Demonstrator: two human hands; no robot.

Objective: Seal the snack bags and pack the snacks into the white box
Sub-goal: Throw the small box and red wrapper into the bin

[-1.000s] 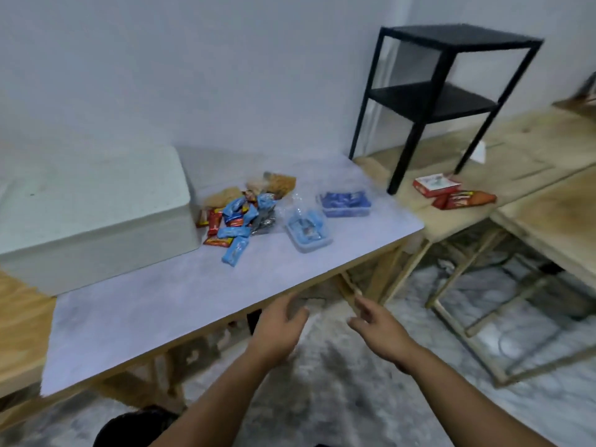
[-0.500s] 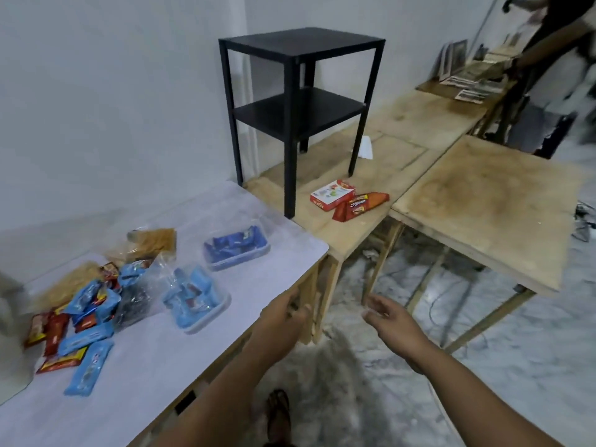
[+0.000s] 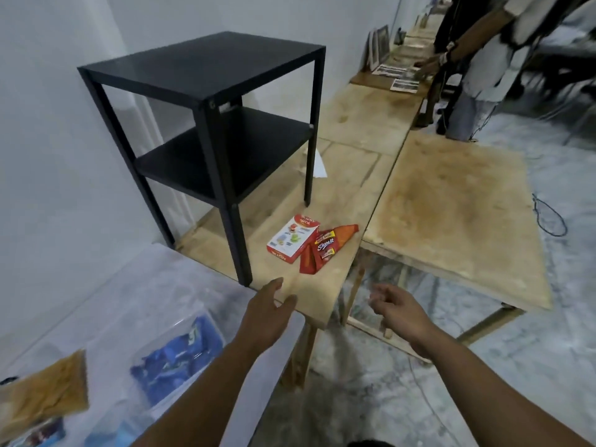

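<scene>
Hands first: my left hand [image 3: 266, 312] reaches forward with fingers loosely spread and holds nothing, hovering over the near corner of the wooden table [image 3: 342, 201]; my right hand [image 3: 398, 309] hangs off the table's edge above the floor, fingers relaxed and slightly curled, also holding nothing. Ahead of them on the wood I see a small red-and-white carton [image 3: 292, 241] with red snack sachets [image 3: 324, 251] lying just beside it, partly touching. A black two-tier stand [image 3: 206, 124] sits behind them on the same table. At lower left, on the white-topped table [image 3: 129, 301], a clear tub of blue-wrapped snacks [image 3: 179, 353] and a bag of tan snacks [image 3: 48, 391] lie blurred. I cannot see the white box.
</scene>
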